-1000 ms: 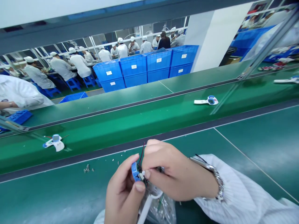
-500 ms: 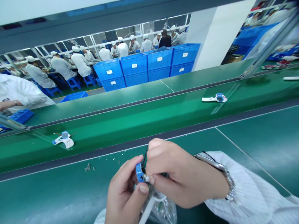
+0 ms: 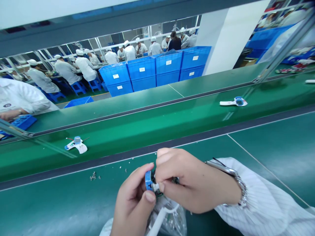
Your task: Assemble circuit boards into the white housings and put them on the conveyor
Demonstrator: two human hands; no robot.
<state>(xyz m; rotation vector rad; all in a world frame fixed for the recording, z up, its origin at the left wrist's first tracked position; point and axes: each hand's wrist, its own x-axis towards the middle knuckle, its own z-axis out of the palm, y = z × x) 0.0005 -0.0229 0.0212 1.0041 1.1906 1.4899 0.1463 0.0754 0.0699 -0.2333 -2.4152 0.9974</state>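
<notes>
Lower centre: the left hand (image 3: 136, 200) pinches a blue plastic casing (image 3: 148, 181); the right hand (image 3: 189, 182), fingers bunched, touches a small white block (image 3: 156, 187), hold unclear. Both barely moved, so the same step seems ongoing.

Looks like the assembly hall of a factory. Has a long, glossy green conveyor belt (image 3: 147, 123) slanting across the middle of the frame, with white-and-blue plastic device parts (image 3: 81, 148) lying well apart on it. Shows, in the upper left, rows of workers in white coats and white caps (image 3: 84, 67), some seated on low blue plastic stools (image 3: 93, 82). Also has blue plastic crates with white labels (image 3: 148, 65), stacked two high at upper centre, near a broad white pillar (image 3: 235, 37). Includes, at lower left, a smooth dark-green worktop (image 3: 49, 206) bearing tiny greyish bits (image 3: 93, 176).
</notes>
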